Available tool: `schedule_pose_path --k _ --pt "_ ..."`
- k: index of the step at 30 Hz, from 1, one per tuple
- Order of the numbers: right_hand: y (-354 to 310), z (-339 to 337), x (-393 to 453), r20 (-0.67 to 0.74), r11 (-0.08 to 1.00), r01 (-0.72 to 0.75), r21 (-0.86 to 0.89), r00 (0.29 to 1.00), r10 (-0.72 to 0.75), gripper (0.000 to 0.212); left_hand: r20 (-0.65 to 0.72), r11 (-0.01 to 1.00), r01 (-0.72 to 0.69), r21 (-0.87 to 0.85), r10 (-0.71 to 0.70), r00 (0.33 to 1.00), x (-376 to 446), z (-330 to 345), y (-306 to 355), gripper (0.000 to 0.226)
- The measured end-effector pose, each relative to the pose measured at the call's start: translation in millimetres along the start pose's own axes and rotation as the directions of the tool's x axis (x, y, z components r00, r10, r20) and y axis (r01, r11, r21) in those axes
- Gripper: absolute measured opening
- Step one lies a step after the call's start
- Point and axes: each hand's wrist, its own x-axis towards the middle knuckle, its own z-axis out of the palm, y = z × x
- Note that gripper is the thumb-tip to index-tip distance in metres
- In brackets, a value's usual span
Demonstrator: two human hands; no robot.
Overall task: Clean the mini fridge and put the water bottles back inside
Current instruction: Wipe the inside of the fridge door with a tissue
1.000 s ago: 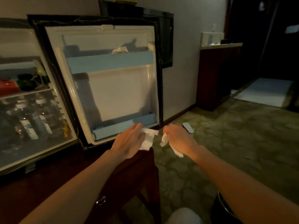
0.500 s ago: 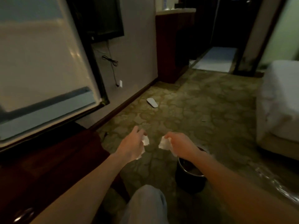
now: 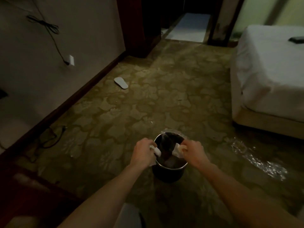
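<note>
Two tissue wads | left hand point(image 3: 144, 153) pinches one point(image 3: 156, 150), right hand point(image 3: 191, 150) pinches other point(image 3: 177, 151) | both over waste bin point(image 3: 169, 171) between hands | soft, light, likely damp; pinch suffices

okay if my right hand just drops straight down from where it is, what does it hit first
Most likely nothing before the inside of the bin: your right hand, gripping a tissue, seems to hang over its open mouth near the rim, though depth is unclear.
</note>
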Motion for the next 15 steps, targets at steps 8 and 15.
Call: schedule_pose_path --k 8,15 --pt "54 50 68 0.063 0.990 -0.132 0.055 0.990 0.128 0.016 0.080 0.982 0.151 -0.117 -0.142 0.987 67 99 -26 0.024" --pt "82 106 95 0.147 0.990 -0.121 0.066 0.983 0.110 0.022 0.287 0.958 0.278 -0.068 -0.248 0.925 87 153 -54 0.038"
